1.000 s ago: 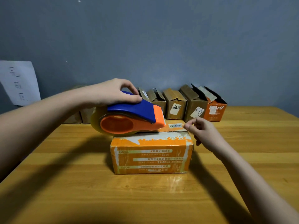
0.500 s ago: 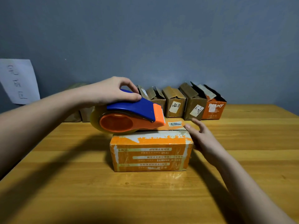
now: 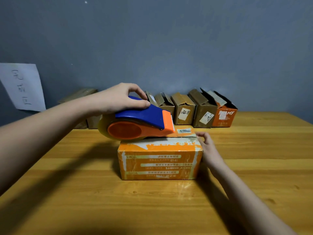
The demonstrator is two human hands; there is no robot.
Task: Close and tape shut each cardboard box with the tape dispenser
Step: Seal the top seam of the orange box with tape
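Observation:
An orange cardboard box [image 3: 159,160] with white print lies closed in the middle of the wooden table. On its top rests a blue and orange tape dispenser [image 3: 138,122], its toothed blade pointing right. My left hand [image 3: 118,99] grips the dispenser's blue handle from above. My right hand [image 3: 207,147] lies flat against the box's right end, fingers straight and reaching up to the top edge.
Along the grey wall stands a row of small boxes with raised flaps: several brown ones [image 3: 183,109] and an orange one [image 3: 223,114]. More brown boxes [image 3: 79,97] sit behind my left arm. A handwritten paper sheet [image 3: 22,85] hangs at the left.
My right hand went from pinching at the box's top right corner to lying flat on the right end. The dispenser has shifted only slightly.

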